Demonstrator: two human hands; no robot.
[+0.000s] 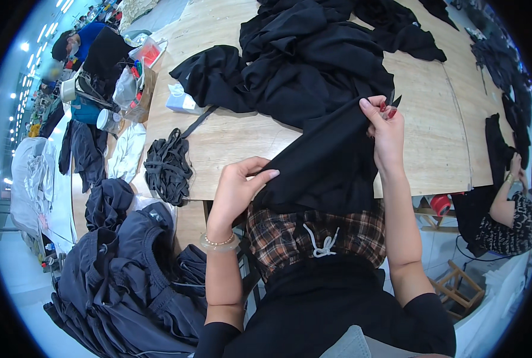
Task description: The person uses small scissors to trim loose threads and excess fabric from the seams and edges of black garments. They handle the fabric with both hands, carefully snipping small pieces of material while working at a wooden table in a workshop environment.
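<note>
A piece of black cloth (325, 152) stretches between my two hands, over my lap and the table's near edge. My left hand (242, 188) pinches its left edge between thumb and fingers. Higher up and to the right, my right hand (385, 128) grips the opposite corner, thumb against curled fingers. Thin dark points stick up beside the right fingers; whether they are blades or cloth I cannot tell. Just beyond lies a large heap of black cloth (314, 65), which the held piece overlaps.
On the wooden table (230, 143) are a coil of dark strips (169, 170) and a small blue-and-white box (183, 100). Dark garments (123, 286) pile up at my left. To the right sit another person (510, 218) and a wooden stool (454, 286); a further person (87, 48) is at far left.
</note>
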